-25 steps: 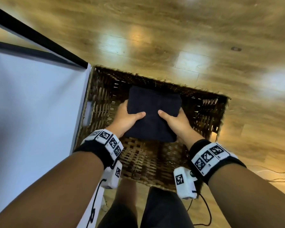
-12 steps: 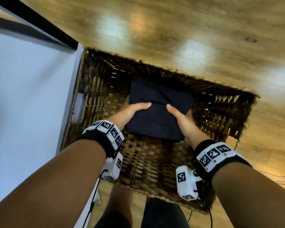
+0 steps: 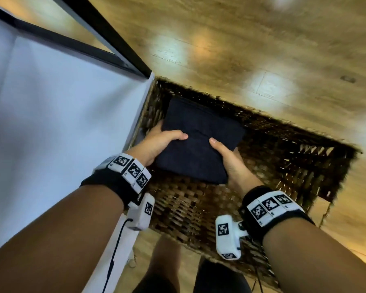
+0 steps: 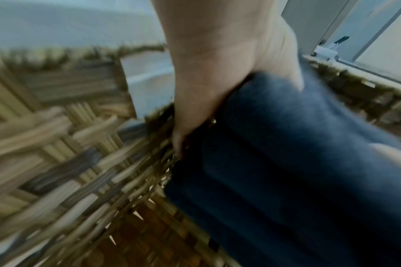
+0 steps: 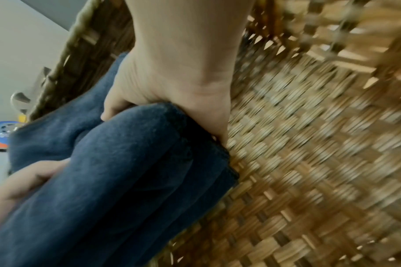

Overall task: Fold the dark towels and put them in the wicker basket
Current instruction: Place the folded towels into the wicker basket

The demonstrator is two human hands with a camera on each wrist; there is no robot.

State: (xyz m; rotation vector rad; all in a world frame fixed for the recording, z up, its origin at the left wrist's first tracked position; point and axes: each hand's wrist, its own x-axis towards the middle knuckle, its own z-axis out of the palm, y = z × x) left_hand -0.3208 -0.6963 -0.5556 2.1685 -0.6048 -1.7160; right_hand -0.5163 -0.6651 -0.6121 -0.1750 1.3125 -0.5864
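The left hand (image 3: pixel 156 144) grips the left edge of the towel (image 3: pixel 197 142), thumb curled over the top and fingers underneath. The right hand (image 3: pixel 230 163) grips the right edge the same way, thumb on top. Between them the towel hangs inside the basket (image 3: pixel 283 166), toward its left far corner; whether it touches the bottom cannot be told.

The towel is dark navy, soft and fuzzy, folded into a thick rectangular pad of several layers, its top face creased between the thumbs. Its long axis runs from near right to far left, tilted against the basket's walls.

The basket is rectangular and deep, woven of flat brown and tan strips in a checker pattern, with open gaps high in the right wall. Nothing but the towel shows in it.

It stands on a glossy wood floor (image 3: pixel 241 49), just beside a white table (image 3: pixel 61 113) on the left.
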